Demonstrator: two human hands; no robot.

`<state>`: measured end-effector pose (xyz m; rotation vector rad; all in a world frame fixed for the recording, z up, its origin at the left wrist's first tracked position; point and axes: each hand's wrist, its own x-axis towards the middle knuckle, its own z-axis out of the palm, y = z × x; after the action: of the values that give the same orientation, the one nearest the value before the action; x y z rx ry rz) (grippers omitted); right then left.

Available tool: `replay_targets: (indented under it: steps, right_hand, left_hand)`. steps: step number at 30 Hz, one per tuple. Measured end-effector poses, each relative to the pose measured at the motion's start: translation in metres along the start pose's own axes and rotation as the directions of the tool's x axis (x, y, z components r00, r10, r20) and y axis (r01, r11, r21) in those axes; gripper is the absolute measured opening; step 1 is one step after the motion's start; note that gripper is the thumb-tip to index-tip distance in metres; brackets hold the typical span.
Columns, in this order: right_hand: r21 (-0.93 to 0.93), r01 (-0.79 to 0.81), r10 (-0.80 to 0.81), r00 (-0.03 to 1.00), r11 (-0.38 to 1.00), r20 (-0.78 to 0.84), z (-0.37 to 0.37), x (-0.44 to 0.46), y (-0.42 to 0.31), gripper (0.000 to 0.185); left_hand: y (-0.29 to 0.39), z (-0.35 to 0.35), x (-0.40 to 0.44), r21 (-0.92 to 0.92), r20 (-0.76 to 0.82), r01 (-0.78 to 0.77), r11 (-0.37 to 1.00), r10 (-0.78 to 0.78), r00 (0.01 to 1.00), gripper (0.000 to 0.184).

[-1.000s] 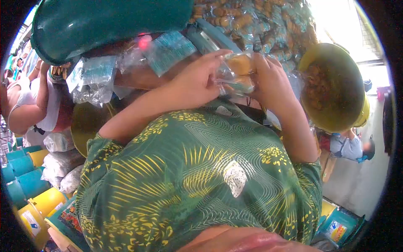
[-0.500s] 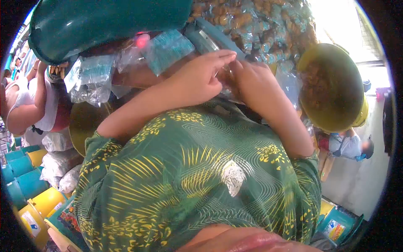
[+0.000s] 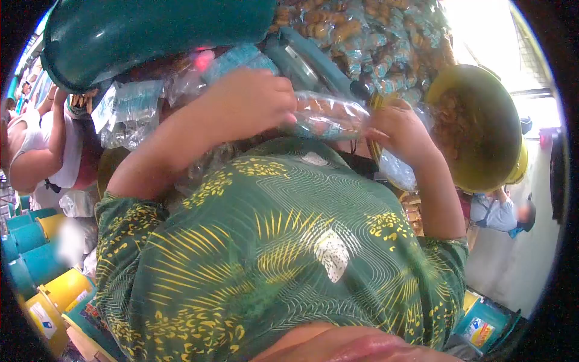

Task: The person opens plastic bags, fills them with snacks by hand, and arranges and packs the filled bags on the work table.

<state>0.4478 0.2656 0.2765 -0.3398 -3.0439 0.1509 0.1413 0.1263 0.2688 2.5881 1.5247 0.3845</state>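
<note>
Stretched between my hands, in front of my chest, is a filled clear plastic packet [image 3: 330, 114] with brown pieces and blue print. My left hand [image 3: 256, 99] is closed at the packet's left end, its fingertips partly hidden. The right end is pinched in the fingers of my right hand [image 3: 398, 128]. Just beyond the packet sits a blue-grey device with a metal strip [image 3: 298, 63], which looks like a bag sealer. Flat bags with blue print [image 3: 238, 60] lie behind my left hand.
A heap of filled packets [image 3: 386, 36] spreads at the top. A large green tub [image 3: 157, 36] stands upper left, and a yellow tub [image 3: 482, 127] with brown contents stands right. A person [image 3: 39, 142] is at the left, another person [image 3: 497, 210] at the far right.
My hands, close together before, have moved apart, left hand leftward and right hand rightward. The filled packet now shows plainly between them.
</note>
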Motion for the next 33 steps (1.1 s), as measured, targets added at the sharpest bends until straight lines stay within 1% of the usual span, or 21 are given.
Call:
replay_targets:
  steps: [3, 6, 9, 12, 15, 18, 19, 21, 24, 26, 27, 28, 29, 30, 33]
  right_hand:
    - [-0.13, 0.071, -0.067, 0.997, 0.989, 0.033, -0.012, -0.007, -0.011, 0.028]
    - [-0.112, 0.111, -0.129, 0.977, 0.988, -0.17, 0.002, -0.007, -0.011, 0.029]
    - [-0.039, 0.113, -0.113, 0.994, 0.993, 0.002, 0.006, -0.006, -0.011, 0.026]
    - [-0.032, 0.14, -0.142, 0.988, 0.99, -0.056, -0.004, -0.005, -0.012, 0.028]
    - [-0.049, 0.038, -0.047, 0.982, 0.998, -0.185, 0.008, -0.001, -0.009, 0.014]
    - [-0.048, -0.076, 0.066, 0.982, 0.996, -0.174, 0.012, -0.002, -0.014, 0.023]
    - [0.037, -0.196, 0.199, 0.96, 0.98, -0.194, 0.013, 0.004, -0.023, 0.022]
    - [0.207, -0.419, 0.457, 0.867, 0.884, -0.2, 0.014, 0.019, -0.042, 0.023]
    - [0.255, -0.472, 0.494, 0.869, 0.844, -0.027, 0.019, 0.019, -0.038, 0.026]
    - [0.163, -0.3, 0.337, 0.894, 0.94, -0.296, 0.023, 0.017, -0.034, 0.024]
    - [0.099, -0.218, 0.24, 0.877, 0.971, -0.417, 0.028, 0.016, -0.034, 0.023]
    - [0.275, -0.246, 0.341, 0.859, 0.929, -0.383, 0.036, 0.014, -0.034, 0.023]
    - [0.441, -0.268, 0.433, 0.838, 0.857, -0.331, 0.045, 0.011, -0.035, 0.023]
    - [0.591, -0.285, 0.514, 0.816, 0.755, -0.264, 0.049, 0.01, -0.037, 0.023]
    - [0.366, -0.452, 0.547, 0.809, 0.813, -0.216, 0.039, 0.01, -0.044, 0.023]
  left_hand:
    - [0.009, -0.007, -0.002, 0.168, 0.066, -0.023, 0.986, 0.012, 0.998, 0.028]
    - [-0.006, -0.003, -0.006, 0.133, -0.061, 0.084, 0.988, -0.077, 0.995, 0.024]
    - [-0.011, 0.023, -0.006, 0.117, -0.239, -0.023, 0.993, 0.051, 0.97, 0.018]
    - [-0.018, 0.023, -0.004, -0.018, -0.336, -0.072, 0.997, 0.061, 0.94, 0.017]
    - [-0.022, 0.023, -0.013, -0.037, -0.32, -0.008, 0.999, -0.004, 0.947, 0.018]
    - [-0.014, 0.02, -0.01, 0.028, -0.286, 0.102, 0.994, -0.09, 0.954, 0.02]
    - [-0.009, 0.021, -0.008, 0.023, -0.314, 0.136, 0.99, -0.122, 0.942, 0.02]
    - [-0.001, 0.023, -0.002, 0.012, -0.37, 0.202, 0.979, -0.183, 0.911, 0.02]
    - [0.004, 0.028, 0.003, 0.129, -0.292, 0.241, 0.962, -0.195, 0.936, 0.021]
    - [-0.001, 0.032, 0.008, 0.119, -0.501, 0.145, 0.982, -0.066, 0.863, 0.019]
    - [-0.006, 0.036, 0.009, -0.067, -0.504, 0.096, 0.993, -0.117, 0.856, 0.019]
    - [-0.01, 0.041, 0.01, -0.249, -0.504, 0.042, 0.967, -0.167, 0.847, 0.018]
    - [-0.016, 0.05, 0.011, -0.59, -0.359, 0.016, 0.807, -0.28, 0.89, 0.018]
    - [-0.019, 0.058, 0.01, -0.846, -0.182, 0.022, 0.533, -0.327, 0.927, 0.017]
    - [-0.022, 0.073, 0.013, -0.734, -0.247, 0.073, 0.675, -0.365, 0.898, 0.016]
